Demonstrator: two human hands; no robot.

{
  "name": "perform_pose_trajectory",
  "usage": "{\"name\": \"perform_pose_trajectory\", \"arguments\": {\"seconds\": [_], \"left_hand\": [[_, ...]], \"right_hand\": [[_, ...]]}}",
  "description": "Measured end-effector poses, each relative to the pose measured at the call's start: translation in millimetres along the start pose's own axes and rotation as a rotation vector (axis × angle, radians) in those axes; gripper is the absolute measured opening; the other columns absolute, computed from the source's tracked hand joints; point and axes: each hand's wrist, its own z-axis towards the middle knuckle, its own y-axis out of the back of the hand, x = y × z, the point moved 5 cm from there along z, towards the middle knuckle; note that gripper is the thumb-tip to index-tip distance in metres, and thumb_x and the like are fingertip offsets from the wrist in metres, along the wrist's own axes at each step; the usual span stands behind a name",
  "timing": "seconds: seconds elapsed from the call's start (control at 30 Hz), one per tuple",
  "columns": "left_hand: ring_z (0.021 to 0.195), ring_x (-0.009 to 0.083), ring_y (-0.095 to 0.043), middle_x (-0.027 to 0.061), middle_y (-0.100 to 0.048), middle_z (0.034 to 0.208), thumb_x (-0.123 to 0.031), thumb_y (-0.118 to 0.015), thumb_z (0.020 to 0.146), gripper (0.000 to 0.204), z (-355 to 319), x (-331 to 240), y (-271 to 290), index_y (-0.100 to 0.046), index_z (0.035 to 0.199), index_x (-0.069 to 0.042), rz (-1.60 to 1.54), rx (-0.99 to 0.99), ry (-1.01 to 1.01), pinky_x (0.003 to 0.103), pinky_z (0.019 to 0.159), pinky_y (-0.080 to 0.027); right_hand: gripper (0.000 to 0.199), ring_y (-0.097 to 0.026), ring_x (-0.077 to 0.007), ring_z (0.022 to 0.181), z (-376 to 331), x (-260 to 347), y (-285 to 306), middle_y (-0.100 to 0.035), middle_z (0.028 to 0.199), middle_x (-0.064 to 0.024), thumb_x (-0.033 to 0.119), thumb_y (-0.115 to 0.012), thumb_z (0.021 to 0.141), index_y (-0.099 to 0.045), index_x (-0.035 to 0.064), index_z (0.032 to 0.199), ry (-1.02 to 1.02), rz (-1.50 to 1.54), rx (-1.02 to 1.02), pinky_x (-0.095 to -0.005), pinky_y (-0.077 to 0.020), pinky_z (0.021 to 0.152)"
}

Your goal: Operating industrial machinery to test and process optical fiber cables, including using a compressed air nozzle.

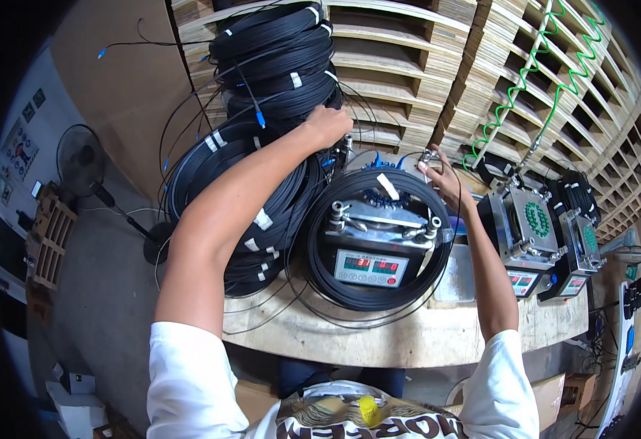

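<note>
Head view, looking down on a wooden desk. Left hand reached far forward, fingers curled down onto the stacked coils of black cable beside the winding machine; exact grip impossible to tell. Right hand at the machine's far right edge, fingers loosely bent, fingertips pinching a thin black cable that rings the machine in a freshly wound coil. Red digital display on the machine's front. More banded black coils piled at left. Two similar machines further right, green spiral hose overhead, wooden pallets behind.
</note>
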Motion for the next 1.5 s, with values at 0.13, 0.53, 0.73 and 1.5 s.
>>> {"name": "perform_pose_trajectory", "arguments": {"seconds": [0.13,0.53,0.73,1.5], "left_hand": [[0.102,0.0386,-0.063,0.0173,-0.067,0.106,-0.004,-0.058,0.086,0.026,-37,-20,44,-0.069,0.109,-0.007,-0.441,-0.303,0.184,0.047,0.088,-0.052],[0.139,0.0480,-0.022,0.0196,-0.029,0.149,-0.040,-0.077,0.080,0.037,-191,-166,32,-0.068,0.097,-0.009,-0.596,-0.650,0.330,0.059,0.114,-0.020],[0.130,0.0421,-0.046,0.0219,-0.044,0.138,-0.007,-0.068,0.088,0.020,-191,-158,23,-0.050,0.085,0.000,-0.846,-0.803,0.329,0.045,0.107,-0.040],[0.075,0.0300,-0.062,0.0129,-0.065,0.080,-0.019,-0.064,0.093,0.016,-218,-149,24,-0.060,0.094,-0.004,-0.524,-0.739,0.558,0.040,0.068,-0.051]], "right_hand": [[0.094,-0.057,-0.0166,0.073,-9,0,11,-0.058,0.092,-0.0105,0.037,-0.077,0.085,-0.017,0.0189,0.156,0.128,-0.078,-0.113,-0.0291,-0.0513,0.061],[0.029,-0.039,-0.0074,0.062,-164,57,-37,-0.046,0.076,-0.0004,-0.008,-0.050,0.086,-0.066,0.0011,0.108,0.823,-0.343,-0.718,-0.0241,-0.0307,0.054],[0.041,-0.050,-0.0221,0.074,-187,30,-79,-0.047,0.088,-0.0109,-0.009,-0.055,0.075,-0.065,0.0026,0.113,0.748,-0.526,-0.573,-0.0314,-0.0449,0.066],[0.053,-0.052,-0.0261,0.078,-183,15,-86,-0.048,0.090,-0.0134,-0.010,-0.056,0.070,-0.063,0.0031,0.121,0.844,-0.545,-0.621,-0.0348,-0.0467,0.068]]}}
